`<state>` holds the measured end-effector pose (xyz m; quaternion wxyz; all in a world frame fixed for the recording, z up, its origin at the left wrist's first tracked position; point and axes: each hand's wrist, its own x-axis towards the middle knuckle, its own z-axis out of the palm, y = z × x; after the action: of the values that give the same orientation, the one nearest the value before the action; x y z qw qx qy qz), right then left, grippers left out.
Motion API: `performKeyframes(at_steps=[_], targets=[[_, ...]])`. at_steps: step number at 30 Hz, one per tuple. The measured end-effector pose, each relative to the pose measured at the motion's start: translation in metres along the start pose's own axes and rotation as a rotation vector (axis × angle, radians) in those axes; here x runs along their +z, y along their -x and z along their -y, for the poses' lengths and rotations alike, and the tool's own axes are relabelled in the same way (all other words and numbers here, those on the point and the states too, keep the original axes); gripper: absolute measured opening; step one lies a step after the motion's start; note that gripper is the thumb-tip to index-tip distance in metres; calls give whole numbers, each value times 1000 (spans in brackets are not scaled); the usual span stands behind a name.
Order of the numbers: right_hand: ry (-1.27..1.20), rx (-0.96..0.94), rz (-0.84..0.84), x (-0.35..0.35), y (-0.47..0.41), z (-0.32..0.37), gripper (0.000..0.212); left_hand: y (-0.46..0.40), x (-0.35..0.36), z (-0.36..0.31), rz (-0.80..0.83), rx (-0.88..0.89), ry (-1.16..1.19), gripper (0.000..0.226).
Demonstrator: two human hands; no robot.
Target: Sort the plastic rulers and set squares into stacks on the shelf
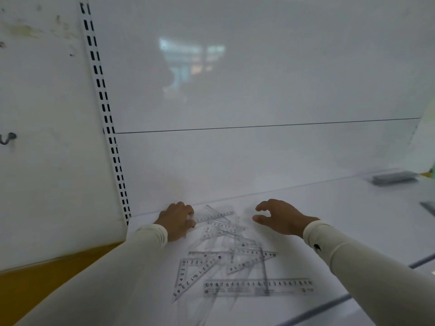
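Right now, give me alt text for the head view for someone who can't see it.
A loose pile of clear plastic rulers and set squares lies jumbled on a white shelf. The left hand touches the end of a ruler at the pile's far edge; whether it grips it is unclear. The right hand hovers open, holding nothing.

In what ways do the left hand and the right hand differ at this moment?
The left hand grips the end of a clear ruler at the back of the pile; the right hand holds nothing. The left hand's fingers are curled round that ruler, while the right hand's fingers are spread and loosely bent, above the shelf. Both come from cream sleeves.
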<state>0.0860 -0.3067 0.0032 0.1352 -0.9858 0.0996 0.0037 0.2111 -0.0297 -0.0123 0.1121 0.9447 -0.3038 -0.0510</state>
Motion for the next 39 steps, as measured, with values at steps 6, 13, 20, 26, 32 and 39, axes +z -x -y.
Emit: performKeyframes(at_steps=[6, 13, 20, 26, 32, 39], targets=[[-16, -56, 10, 9, -12, 10, 51, 10, 8, 3, -49, 41, -223, 22], [-37, -100, -55, 8, -16, 27, 49, 28, -12, 15, -128, 68, -96, 24], [-54, -193, -40, 25, -34, 78, 48, 66, -35, 36, -207, -42, -1, 39], [73, -266, 154, 43, -58, 119, 68, 100, -36, 85, -270, -67, 22, 58], [130, -309, 195, 46, -73, 132, 61, 132, -30, 113, -348, -150, 65, 46], [40, -340, 143, 51, -71, 128, 41, 149, -17, 111, -363, -201, 62, 41]])
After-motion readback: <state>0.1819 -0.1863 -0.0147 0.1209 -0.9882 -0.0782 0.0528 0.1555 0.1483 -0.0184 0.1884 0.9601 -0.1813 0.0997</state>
